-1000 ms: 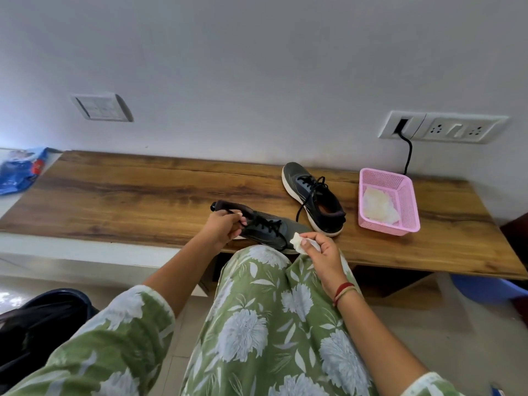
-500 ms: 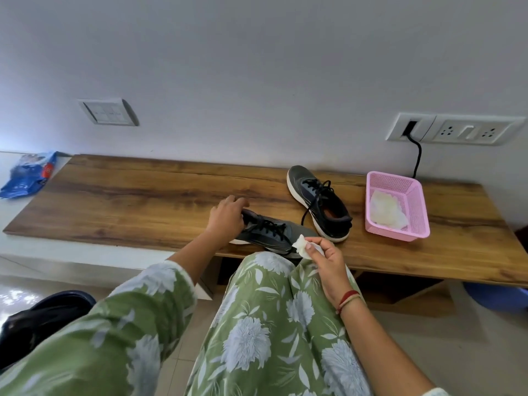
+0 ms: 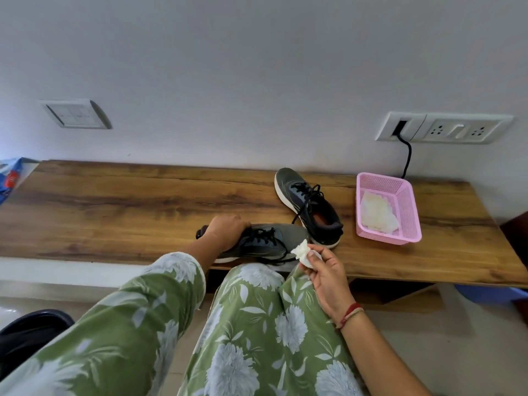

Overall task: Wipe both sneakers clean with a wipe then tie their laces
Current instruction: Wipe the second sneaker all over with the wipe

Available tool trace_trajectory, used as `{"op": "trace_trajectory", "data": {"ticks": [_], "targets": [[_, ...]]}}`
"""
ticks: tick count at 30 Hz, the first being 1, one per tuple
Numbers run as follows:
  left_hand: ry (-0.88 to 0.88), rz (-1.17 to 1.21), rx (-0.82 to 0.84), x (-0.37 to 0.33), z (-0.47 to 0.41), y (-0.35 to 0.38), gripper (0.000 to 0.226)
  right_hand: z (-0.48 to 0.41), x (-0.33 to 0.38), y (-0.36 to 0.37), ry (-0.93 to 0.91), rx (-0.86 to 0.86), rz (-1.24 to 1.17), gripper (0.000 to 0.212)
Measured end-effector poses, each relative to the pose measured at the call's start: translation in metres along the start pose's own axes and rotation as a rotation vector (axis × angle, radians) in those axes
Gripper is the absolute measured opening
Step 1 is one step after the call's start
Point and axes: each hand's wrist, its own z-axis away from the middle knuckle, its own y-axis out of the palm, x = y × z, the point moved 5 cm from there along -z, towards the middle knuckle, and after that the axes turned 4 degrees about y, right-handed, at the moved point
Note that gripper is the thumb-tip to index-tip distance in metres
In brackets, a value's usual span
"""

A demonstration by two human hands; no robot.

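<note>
1. Wood-grain bench top (image 3: 114, 207) runs along a white wall in front of us. A switch plate (image 3: 75, 114) is on the wall at left and a socket strip (image 3: 445, 128) at right, with a black cable (image 3: 408, 158) hanging from it.
2. Our left hand (image 3: 225, 232) is on the near sneaker (image 3: 271, 244) at the bench's front edge, fingers curled over its heel end and gripping it. The toe points right, and its black laces (image 3: 264, 238) lie loose.
3. Our right hand (image 3: 325, 270) pinches a wadded white wipe (image 3: 301, 251) between thumb and fingertips. The wipe is just beside the near sneaker's toe; we cannot tell whether it touches.
4. The far sneaker (image 3: 308, 204) stands upright behind, toe toward the wall and heel just beside the near sneaker's toe — also untied.
5. A pink basket (image 3: 409, 212) sits to the right of the far sneaker, near but apart, with crumpled white tissue (image 3: 377, 214) inside.
6. A blue packet (image 3: 11, 178) shows at the far left edge — our green floral trousers (image 3: 257, 324) fill the foreground.
</note>
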Motion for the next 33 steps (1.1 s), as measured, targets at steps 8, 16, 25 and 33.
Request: {"op": "trace_trajectory", "data": {"ticks": [8, 16, 25, 33], "targets": [[-0.108, 0.161, -0.135, 0.02, 0.012, 0.001, 0.027, -0.009, -0.002, 0.001, 0.034, -0.034, -0.06, 0.015], [-0.432, 0.748, -0.203, 0.056, 0.004, 0.003, 0.035, -0.008, 0.001, 0.001, 0.03, -0.047, -0.089, 0.016], [-0.551, 0.883, -0.132, 0.039, -0.036, -0.002, 0.03, -0.012, -0.001, -0.001, 0.043, -0.046, -0.098, 0.016], [-0.523, 0.915, -0.105, 0.029, -0.037, 0.003, 0.04, -0.015, -0.001, -0.001, 0.051, -0.057, -0.113, 0.016]]}}
